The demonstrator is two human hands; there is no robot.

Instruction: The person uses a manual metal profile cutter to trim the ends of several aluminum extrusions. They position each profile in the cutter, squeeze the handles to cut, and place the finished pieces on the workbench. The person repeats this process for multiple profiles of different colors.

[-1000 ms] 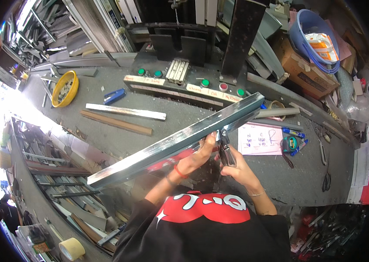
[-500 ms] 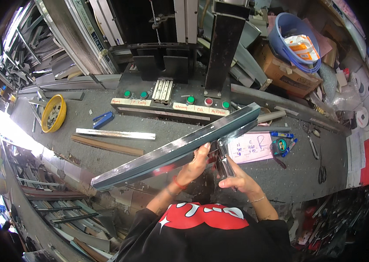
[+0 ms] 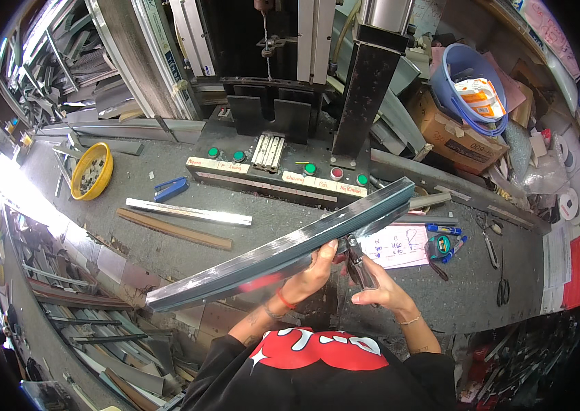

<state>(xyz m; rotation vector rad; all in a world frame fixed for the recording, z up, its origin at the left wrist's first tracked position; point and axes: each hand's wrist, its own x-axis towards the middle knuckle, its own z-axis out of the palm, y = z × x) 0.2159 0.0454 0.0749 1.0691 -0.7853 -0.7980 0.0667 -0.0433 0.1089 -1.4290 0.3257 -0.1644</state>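
Observation:
A long dark metal profile (image 3: 283, 250) slants across in front of my chest, its right end raised toward the machine. My left hand (image 3: 315, 270) grips it from below near the middle, thumb pressed on its near side. In my right hand (image 3: 386, 288) is a pair of metal pliers (image 3: 362, 270), fingers wrapped round the handles. The pliers' head is up against the profile's near side, just right of my left hand. Whether the jaws bite on the profile cannot be made out.
A black machine (image 3: 276, 185) with green and red buttons stands ahead. On the bench lie a silver strip (image 3: 188, 212), a brown strip (image 3: 173, 229), a blue stapler (image 3: 171, 189), a yellow bowl (image 3: 92, 171), a written sheet (image 3: 400, 248), a tape measure (image 3: 438, 247) and scissors (image 3: 503, 279).
The view has shifted slightly, so the bench and machine sit a little lower and mostly further right. My right hand and the pliers have turned slightly; both hands keep their holds.

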